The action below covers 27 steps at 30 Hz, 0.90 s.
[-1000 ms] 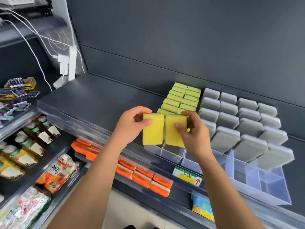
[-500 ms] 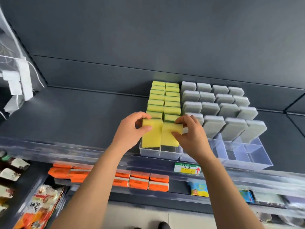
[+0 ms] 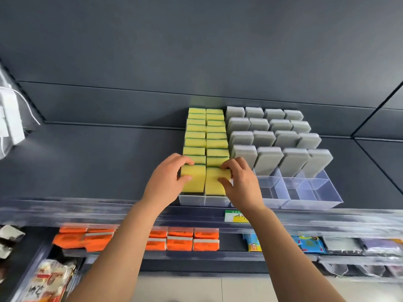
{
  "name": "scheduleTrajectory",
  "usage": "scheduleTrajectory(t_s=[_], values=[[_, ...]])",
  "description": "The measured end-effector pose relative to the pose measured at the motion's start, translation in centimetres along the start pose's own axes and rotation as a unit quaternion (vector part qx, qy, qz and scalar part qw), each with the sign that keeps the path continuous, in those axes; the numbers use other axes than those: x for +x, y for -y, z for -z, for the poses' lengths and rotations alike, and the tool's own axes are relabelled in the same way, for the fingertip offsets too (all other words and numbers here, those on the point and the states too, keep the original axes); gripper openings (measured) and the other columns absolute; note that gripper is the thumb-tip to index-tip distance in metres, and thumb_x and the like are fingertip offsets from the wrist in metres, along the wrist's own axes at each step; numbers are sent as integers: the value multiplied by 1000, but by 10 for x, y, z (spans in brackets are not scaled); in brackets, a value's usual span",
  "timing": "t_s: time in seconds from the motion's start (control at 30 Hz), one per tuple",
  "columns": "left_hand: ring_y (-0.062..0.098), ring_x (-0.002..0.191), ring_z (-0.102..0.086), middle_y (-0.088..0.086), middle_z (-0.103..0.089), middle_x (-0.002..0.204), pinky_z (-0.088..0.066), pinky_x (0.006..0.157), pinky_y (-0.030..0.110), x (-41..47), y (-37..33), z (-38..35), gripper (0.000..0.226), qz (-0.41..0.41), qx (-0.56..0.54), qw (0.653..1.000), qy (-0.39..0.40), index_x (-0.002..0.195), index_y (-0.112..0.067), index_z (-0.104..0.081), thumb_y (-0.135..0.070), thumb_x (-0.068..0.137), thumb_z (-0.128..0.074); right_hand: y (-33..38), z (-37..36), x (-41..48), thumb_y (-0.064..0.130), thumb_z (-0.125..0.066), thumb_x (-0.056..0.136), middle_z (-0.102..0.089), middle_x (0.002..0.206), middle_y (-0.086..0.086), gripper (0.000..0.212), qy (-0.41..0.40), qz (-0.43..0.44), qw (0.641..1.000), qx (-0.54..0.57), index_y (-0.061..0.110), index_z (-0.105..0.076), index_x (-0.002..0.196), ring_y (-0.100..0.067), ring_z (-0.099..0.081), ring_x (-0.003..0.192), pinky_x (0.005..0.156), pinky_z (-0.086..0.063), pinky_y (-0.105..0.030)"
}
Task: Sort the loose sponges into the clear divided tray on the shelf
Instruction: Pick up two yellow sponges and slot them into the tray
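Observation:
The clear divided tray [image 3: 309, 201] stands on the dark shelf. Its two left columns hold upright yellow sponges with green backs [image 3: 206, 136]; several grey sponges [image 3: 270, 140] fill the columns to the right. My left hand [image 3: 168, 182] grips a yellow sponge [image 3: 194, 180] standing in the front-left compartment. My right hand [image 3: 239, 182] grips a second yellow sponge [image 3: 214, 182] in the compartment beside it. Both sponges stand upright, their lower edges inside the tray.
The tray's front-right compartments [image 3: 294, 190] hold nothing. A price label [image 3: 236, 215] hangs on the shelf's front rail. Orange packs [image 3: 181, 240] and other packaged goods [image 3: 309, 244] lie on the shelf below. White cables and a box [image 3: 11, 118] hang at the left.
Both hands have lowered the two yellow sponges from above the tray's front into its two front-left compartments. The camera has turned to face the shelf squarely.

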<state>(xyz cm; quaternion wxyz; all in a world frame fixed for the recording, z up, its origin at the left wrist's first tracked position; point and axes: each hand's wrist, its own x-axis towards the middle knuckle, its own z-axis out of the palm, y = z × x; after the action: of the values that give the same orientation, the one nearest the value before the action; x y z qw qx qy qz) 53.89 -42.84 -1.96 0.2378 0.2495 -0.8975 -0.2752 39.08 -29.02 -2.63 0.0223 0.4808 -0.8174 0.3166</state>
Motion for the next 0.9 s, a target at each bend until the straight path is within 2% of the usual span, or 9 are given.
scheduleTrajectory(t_s=[0.1,0.23,0.33,0.47,0.63,0.77,0.9], values=[[3,91,-48,-11,-55,110,-38,83,19,-2,-1,-5,28,-22,38,999,-4,108,-20,-61,-14,82,-69,-1,1,1,11,-70,80,-52,105,-5,28,9,7,1000,-17,10,-58,105,-23,-54,79,65,-42,-31],[16,101,-56,0,-60,108,-44,84,25,-4,-3,-10,26,-57,89,994,-37,105,-12,-65,-10,80,-70,0,3,0,18,-74,78,-50,107,-4,37,22,11,999,-23,11,-56,108,-21,-51,77,67,-47,-35],[19,96,-58,4,-60,103,-51,75,27,-5,-4,-10,25,-79,123,988,-50,99,-10,-66,-9,75,-76,0,1,0,20,-76,77,-50,108,-5,40,25,13,999,-45,12,-54,110,-24,-53,81,66,-45,-31],[19,87,-58,5,-57,99,-46,64,21,-8,-5,-11,34,-67,151,985,-47,93,-11,-65,-13,65,-84,0,-5,-3,18,-76,76,-51,105,-6,38,6,6,998,-62,11,-55,107,-27,-55,86,62,-36,-26],[20,90,-56,6,-56,101,-47,68,23,-7,-5,-13,40,-61,163,984,-48,96,-13,-64,-18,63,-85,0,-7,-6,21,-75,77,-51,110,-7,43,-2,-3,997,-72,12,-54,114,-27,-54,95,62,-42,-29],[24,93,-54,8,-56,101,-48,75,32,-10,-7,-13,46,-63,171,981,-63,101,-12,-64,-30,65,-84,2,-4,-12,27,-74,79,-47,121,-8,58,-9,-14,996,-92,15,-47,128,-26,-53,103,65,-50,-33],[26,96,-54,8,-58,101,-47,77,35,-6,-20,-18,35,-101,187,973,-88,101,-11,-65,-27,72,-77,1,6,-22,31,-71,80,-50,121,-8,55,-34,-24,995,-96,13,-49,127,-27,-52,104,67,-50,-35]])
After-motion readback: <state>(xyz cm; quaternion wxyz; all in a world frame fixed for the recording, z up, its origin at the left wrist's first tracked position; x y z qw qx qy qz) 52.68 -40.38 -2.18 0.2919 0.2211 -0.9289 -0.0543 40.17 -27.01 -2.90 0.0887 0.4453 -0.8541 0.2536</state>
